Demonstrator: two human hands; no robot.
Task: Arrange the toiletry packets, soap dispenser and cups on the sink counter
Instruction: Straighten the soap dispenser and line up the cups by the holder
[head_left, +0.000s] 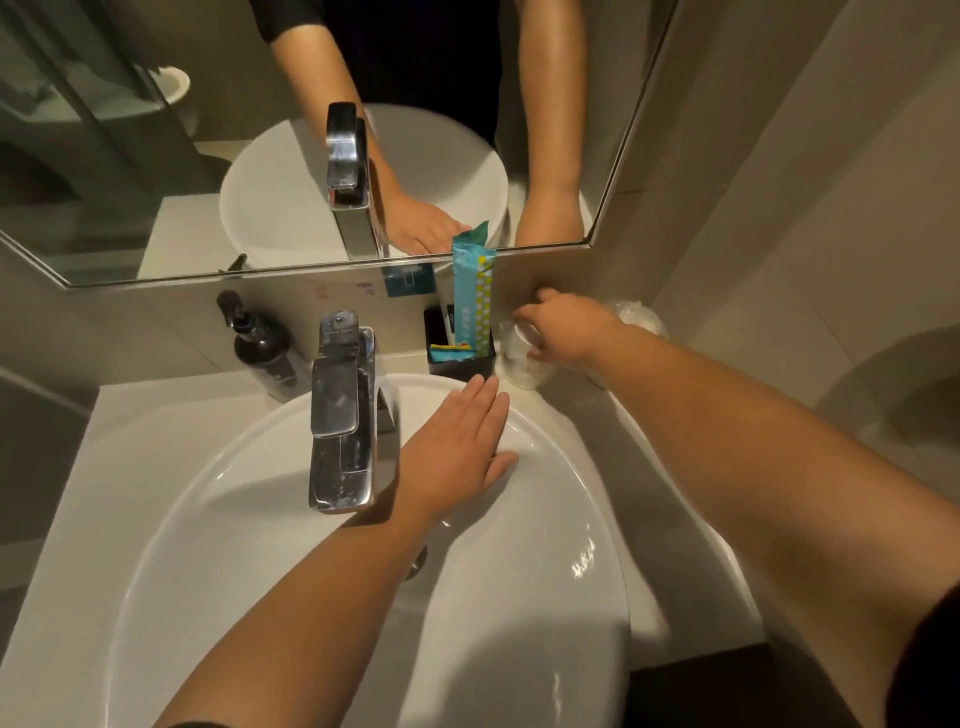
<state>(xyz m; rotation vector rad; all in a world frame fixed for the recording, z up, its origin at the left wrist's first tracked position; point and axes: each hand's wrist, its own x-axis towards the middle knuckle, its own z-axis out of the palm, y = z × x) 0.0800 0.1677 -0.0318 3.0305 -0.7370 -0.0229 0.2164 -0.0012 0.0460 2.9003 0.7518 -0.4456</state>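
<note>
My right hand (563, 330) curls its fingers round a clear cup (519, 358) far right on the counter (613, 415), beside the black holder (460, 358) of teal packets (472, 296). My left hand (457, 447) lies flat, fingers together, on the basin rim. Soap dispenser (262, 345) stands far left; another cup (636, 317) waits behind. The faucet (343, 410) crowds the middle

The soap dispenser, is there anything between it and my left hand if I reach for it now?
Yes. The chrome faucet stands on the basin's back rim directly between the left hand, which rests flat on the basin, and the black soap dispenser at the back left of the counter. The hand would need to pass around it.
</note>
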